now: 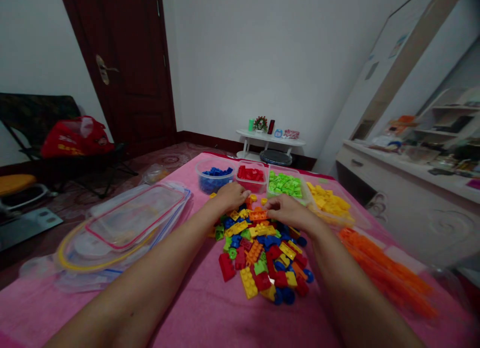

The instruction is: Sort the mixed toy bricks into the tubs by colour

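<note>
A mixed pile of toy building bricks (264, 255) in red, yellow, blue, green and orange lies on a pink cloth. My left hand (229, 195) reaches over the far left of the pile. Its fingers point down and are mostly hidden behind the back of the hand. At the pile's far right, my right hand (287, 210) has its thumb and fingers closed at the end of an orange brick (258, 215). Just beyond my hands stand clear tubs of blue bricks (215, 180), red bricks (250, 174), green bricks (285, 184) and yellow bricks (330, 204).
Orange bricks (386, 268) fill a blurred clear container to the right. Stacked plastic lids (131, 223) lie at the left on the pink cloth (210, 313). A low white stand (272, 137) is by the wall, and a white cabinet (397, 198) lines the right side.
</note>
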Demonstrator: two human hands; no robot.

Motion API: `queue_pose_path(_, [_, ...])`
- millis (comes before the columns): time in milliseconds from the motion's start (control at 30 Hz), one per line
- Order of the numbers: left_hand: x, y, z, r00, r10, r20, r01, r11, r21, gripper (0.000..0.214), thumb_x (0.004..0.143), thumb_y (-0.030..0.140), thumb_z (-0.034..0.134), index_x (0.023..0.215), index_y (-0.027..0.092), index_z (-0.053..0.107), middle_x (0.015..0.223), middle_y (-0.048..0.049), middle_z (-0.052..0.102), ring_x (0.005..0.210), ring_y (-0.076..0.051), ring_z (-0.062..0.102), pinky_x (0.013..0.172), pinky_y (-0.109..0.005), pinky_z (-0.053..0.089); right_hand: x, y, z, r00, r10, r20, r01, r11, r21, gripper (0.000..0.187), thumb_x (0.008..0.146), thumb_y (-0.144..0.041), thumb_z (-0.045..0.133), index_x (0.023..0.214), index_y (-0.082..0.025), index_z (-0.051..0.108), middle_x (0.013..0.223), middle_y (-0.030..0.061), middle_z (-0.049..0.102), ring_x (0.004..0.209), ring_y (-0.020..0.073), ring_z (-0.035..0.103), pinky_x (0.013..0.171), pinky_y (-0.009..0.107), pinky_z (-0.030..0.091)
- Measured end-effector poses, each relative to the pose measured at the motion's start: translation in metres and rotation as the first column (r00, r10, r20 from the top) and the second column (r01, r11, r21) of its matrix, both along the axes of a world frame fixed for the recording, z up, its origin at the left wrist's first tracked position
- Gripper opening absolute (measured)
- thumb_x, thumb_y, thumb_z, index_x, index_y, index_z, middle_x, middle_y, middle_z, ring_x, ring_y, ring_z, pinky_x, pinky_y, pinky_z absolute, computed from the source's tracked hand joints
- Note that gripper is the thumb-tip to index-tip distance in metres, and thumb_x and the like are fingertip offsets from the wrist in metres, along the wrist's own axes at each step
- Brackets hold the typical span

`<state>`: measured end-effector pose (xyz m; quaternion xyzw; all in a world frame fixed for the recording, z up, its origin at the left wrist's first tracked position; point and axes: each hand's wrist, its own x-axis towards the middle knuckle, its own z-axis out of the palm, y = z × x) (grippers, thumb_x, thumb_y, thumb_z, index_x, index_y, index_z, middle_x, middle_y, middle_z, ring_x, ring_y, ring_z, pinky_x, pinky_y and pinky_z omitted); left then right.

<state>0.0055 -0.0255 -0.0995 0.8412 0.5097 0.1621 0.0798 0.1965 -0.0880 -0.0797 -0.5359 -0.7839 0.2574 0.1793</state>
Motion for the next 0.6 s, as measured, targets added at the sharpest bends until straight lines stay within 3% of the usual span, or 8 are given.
queue_pose_path(67, [-0.002,0.002,0.003,0.999,-0.022,0.049,0.023,1.0,-0.019,0.047,0.085,0.041,0.036,0.077,0.011,0.071,0.075,-0.0102,0.068,0.064,-0.016,0.057,0.058,-0.024,0.038,0.002,-0.001,0.006,1.0,-0.019,-0.015,0.019,0.999,0.046,0.017,0.066,-0.02,0.053,0.07,-0.013,0.068,0.064,0.0014,0.065,0.058,0.0115,0.055,0.051,0.02,0.039])
queue_pose_path(167, [-0.005,0.004,0.009,0.978,-0.151,0.144,0.166,0.982,-0.096,0.044,0.084,0.039,0.04,0.075,0.011,0.071,0.067,-0.0054,0.067,0.059,-0.013,0.055,0.055,-0.021,0.037,0.005,-0.004,0.02,0.996,-0.07,-0.055,0.075,0.993,0.087,0.015,0.066,-0.019,0.054,0.07,-0.014,0.067,0.063,0.0016,0.064,0.057,0.0118,0.056,0.051,0.02,0.04])
queue_pose_path(300, [-0.003,0.001,0.008,0.947,-0.291,0.137,0.308,0.942,-0.133,0.033,0.077,0.038,0.053,0.089,0.014,0.073,0.078,-0.0041,0.07,0.064,-0.013,0.058,0.056,-0.019,0.038,0.013,-0.011,0.038,0.956,-0.212,-0.203,0.242,0.96,0.138,0.019,0.066,-0.014,0.052,0.08,-0.013,0.066,0.059,0.0009,0.062,0.053,0.0119,0.058,0.049,0.02,0.042])
queue_pose_path(433, [0.003,-0.003,0.0,0.972,-0.237,0.008,0.237,0.969,-0.067,0.026,0.07,0.026,0.06,0.092,0.018,0.073,0.085,-0.0054,0.072,0.069,-0.014,0.06,0.06,-0.021,0.04,0.021,-0.016,0.048,0.9,-0.285,-0.331,0.374,0.893,0.248,0.024,0.068,-0.017,0.055,0.088,-0.012,0.065,0.062,0.0008,0.062,0.049,0.011,0.056,0.048,0.02,0.043])
queue_pose_path(533, [0.005,-0.004,0.0,0.989,-0.142,0.032,0.142,0.99,-0.01,0.021,0.07,0.02,0.058,0.084,0.019,0.073,0.082,-0.0054,0.071,0.07,-0.015,0.06,0.063,-0.022,0.04,0.022,-0.016,0.049,0.907,-0.297,-0.298,0.369,0.902,0.223,0.025,0.068,-0.017,0.055,0.089,-0.012,0.066,0.064,0.0021,0.063,0.051,0.0116,0.057,0.049,0.021,0.044])
queue_pose_path(600, [0.006,-0.004,0.004,0.985,-0.106,0.137,0.102,0.994,0.035,0.019,0.069,0.018,0.058,0.08,0.018,0.073,0.079,-0.0056,0.071,0.069,-0.015,0.06,0.062,-0.023,0.041,0.02,-0.015,0.045,0.923,-0.296,-0.245,0.343,0.922,0.18,0.026,0.068,-0.015,0.054,0.091,-0.012,0.066,0.064,0.0022,0.063,0.052,0.012,0.058,0.05,0.021,0.044])
